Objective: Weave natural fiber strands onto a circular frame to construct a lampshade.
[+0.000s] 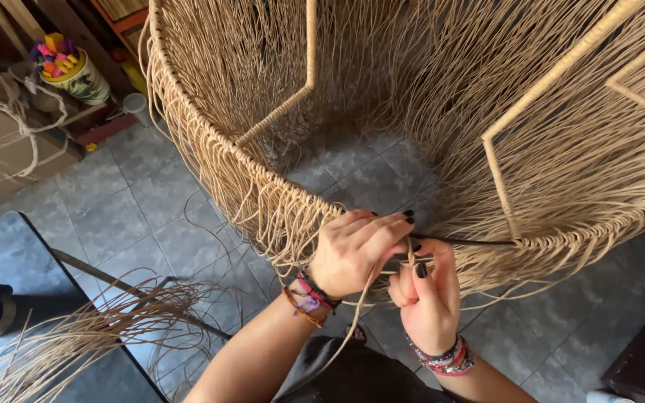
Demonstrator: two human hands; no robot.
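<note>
Head camera looks down on two hands working at the near rim of a large woven frame. Left hand [352, 250] is curled shut, its fingertips pinching a tan strand [367, 291] against the bare dark ring [460, 241], the part of the rim not yet wrapped. Right hand [427, 295] sits just below and touching it, fingers closed around the same strand, which trails down between the wrists. Both wrists carry beaded bracelets. Either side of the bare stretch the rim is wound in tan cord, and loose strands hang from it in a fringe. Beyond rises the round basket frame [278, 104], strung with vertical strands. A bundle of loose strands [76, 336] lies at lower left on the grey tiled floor [136, 209], well apart from the hands.
</note>
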